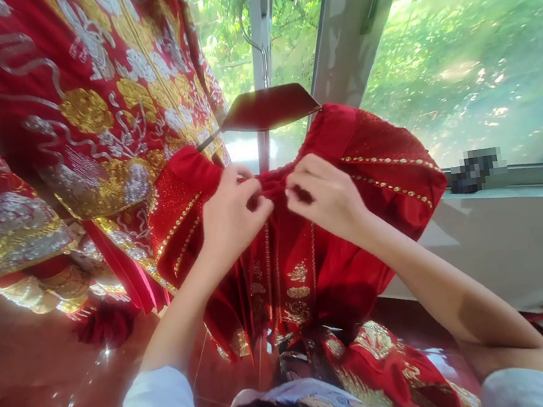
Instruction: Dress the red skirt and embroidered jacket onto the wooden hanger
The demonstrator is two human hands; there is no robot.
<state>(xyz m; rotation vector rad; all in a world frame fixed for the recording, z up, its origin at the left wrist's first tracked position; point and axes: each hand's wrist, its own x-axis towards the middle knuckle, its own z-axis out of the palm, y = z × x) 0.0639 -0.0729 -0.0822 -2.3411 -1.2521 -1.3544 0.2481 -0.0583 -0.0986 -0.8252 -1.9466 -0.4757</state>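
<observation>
A red embroidered garment (295, 254) with gold beaded trim hangs in front of the window on a dark red clothes hanger (269, 107). My left hand (236, 205) is at its neckline, thumb and fingers curled in a pinch on the red cloth. Close beside it on the right, my right hand (323, 189) is closed the same way on the other side of the neckline. A small gap separates the two hands. The fingertips partly hide the bit of cloth they hold. Below the hands, the front panels hang down loosely.
On the left hangs a large red costume (100, 99) with gold and silver embroidery, close to my left arm. More red and gold cloth (399, 360) lies low in front. Behind are a window (481, 79) and a sill (537, 192) with a blurred dark object. The floor (34, 385) is reddish tile.
</observation>
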